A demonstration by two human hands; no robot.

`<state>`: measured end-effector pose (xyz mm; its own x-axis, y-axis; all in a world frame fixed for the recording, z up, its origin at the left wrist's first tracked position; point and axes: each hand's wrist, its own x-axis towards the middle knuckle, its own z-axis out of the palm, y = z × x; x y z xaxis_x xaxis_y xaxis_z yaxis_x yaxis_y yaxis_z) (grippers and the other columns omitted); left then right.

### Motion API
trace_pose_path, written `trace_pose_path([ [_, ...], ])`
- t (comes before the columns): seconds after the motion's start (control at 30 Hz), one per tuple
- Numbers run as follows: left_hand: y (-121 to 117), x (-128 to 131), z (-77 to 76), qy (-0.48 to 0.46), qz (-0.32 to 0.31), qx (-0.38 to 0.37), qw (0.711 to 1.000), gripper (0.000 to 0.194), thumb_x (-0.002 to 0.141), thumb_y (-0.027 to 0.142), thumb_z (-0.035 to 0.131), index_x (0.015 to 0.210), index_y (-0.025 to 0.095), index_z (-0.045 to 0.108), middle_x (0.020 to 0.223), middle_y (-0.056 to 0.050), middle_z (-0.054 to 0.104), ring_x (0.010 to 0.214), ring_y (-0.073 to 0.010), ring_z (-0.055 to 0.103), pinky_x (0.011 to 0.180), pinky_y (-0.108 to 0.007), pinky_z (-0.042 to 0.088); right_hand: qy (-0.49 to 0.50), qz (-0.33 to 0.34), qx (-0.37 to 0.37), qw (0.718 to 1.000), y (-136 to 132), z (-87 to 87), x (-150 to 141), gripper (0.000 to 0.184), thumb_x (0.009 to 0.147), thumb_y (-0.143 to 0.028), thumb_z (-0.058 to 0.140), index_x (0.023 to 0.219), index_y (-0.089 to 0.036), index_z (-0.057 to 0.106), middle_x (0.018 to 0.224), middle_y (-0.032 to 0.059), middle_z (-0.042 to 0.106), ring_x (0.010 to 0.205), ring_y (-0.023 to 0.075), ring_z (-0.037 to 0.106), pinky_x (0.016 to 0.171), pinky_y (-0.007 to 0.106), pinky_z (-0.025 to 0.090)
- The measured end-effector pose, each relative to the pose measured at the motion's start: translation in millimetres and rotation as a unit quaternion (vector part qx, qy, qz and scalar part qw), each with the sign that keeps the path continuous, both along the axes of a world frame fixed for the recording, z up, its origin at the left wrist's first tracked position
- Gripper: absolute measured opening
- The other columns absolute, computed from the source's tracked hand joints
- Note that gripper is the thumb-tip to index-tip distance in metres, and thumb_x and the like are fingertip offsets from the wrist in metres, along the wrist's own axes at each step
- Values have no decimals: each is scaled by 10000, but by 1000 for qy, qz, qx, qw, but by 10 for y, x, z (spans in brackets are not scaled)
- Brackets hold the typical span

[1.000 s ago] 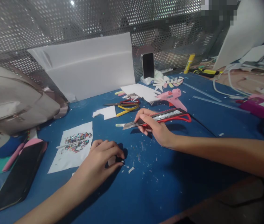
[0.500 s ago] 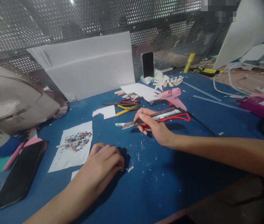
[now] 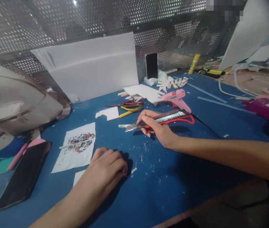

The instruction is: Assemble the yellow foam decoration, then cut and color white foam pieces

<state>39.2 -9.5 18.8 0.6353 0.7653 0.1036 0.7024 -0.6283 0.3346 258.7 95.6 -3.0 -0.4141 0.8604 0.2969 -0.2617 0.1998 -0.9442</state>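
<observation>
My right hand (image 3: 157, 126) is closed around a red utility knife (image 3: 172, 117), its blade pointing left just above the blue table (image 3: 172, 177). My left hand (image 3: 106, 169) rests on the table nearer to me, fingers curled down over a small white foam piece (image 3: 78, 177) that shows at its left side. Small white scraps (image 3: 133, 171) lie just to its right. A white sheet with colourful bits (image 3: 77, 147) lies to the left of that hand.
A pink glue gun (image 3: 176, 98), scissors and yellow-handled pliers (image 3: 128, 107), white foam pieces (image 3: 108, 113) and an upright phone (image 3: 151, 65) lie beyond my hands. A large white board (image 3: 89, 66) leans on the perforated wall. A beige bag (image 3: 15, 101) and a dark tablet (image 3: 22, 175) occupy the left.
My left hand slid a little toward me and flattened over the small white piece, hiding what its fingertips held. My right hand with the knife has stayed put.
</observation>
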Motion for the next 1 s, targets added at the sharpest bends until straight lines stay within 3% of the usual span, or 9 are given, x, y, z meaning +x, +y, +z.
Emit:
trace_pose_path([
  [0.47,0,52,76,-43,17,-16,999,165,934,72,494,883,227,522,864,34,588,784,-144,524,825,-342,283,-5,-3,8,1000,-11,14,0,240,968,-351,485,836,-168,565,592,-34,522,476,63,466,457,190,373],
  [0.7,16,203,-40,-49,32,-2,998,101,937,138,544,901,229,569,889,22,632,821,-165,544,812,-346,304,-7,-7,14,1000,-11,-3,-3,242,968,-354,485,833,-169,565,587,-37,524,470,61,458,452,188,372],
  [1.0,-35,272,-37,3,4,41,999,201,1010,192,406,912,207,581,861,-5,617,796,-171,530,840,-393,305,-14,-7,13,1000,-7,-7,0,239,970,-355,489,833,-175,568,584,-38,523,470,60,461,446,187,367],
])
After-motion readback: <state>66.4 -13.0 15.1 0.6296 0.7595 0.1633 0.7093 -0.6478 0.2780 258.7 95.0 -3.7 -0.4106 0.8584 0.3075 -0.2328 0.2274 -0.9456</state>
